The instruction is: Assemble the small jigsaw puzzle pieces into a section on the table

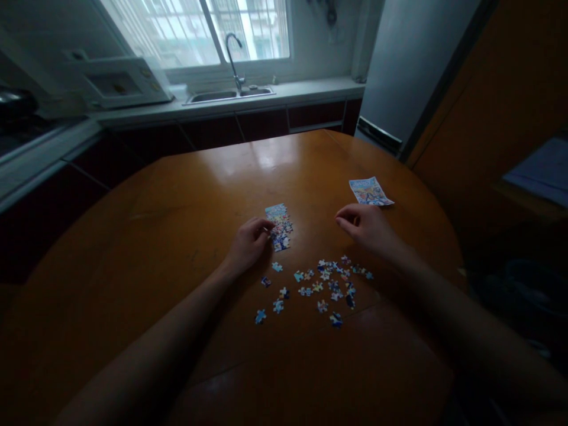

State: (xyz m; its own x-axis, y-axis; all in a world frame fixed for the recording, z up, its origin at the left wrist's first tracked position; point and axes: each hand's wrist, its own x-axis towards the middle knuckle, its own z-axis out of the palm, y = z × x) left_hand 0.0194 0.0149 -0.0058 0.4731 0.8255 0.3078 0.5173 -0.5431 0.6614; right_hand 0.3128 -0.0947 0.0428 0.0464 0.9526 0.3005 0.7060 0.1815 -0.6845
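A partly assembled jigsaw puzzle (281, 225) lies flat on the wooden table, its right edge jagged with open tabs. My left hand (251, 239) rests at the puzzle's left edge, fingers bent and the tips pressed on it. To the right, over the table, my right hand (366, 225) is closed in a pinch. Whatever may sit between its fingertips is too small to make out. Several loose puzzle pieces (333, 286) are scattered nearer to me, between my forearms. A small printed picture sheet (370, 191) lies just beyond my right hand.
The rounded wooden table (177, 195) fills most of the view. Behind it runs a counter with a sink (213, 96), a faucet (234, 59) and a white microwave (118, 83). A fridge (403, 65) stands at the back right.
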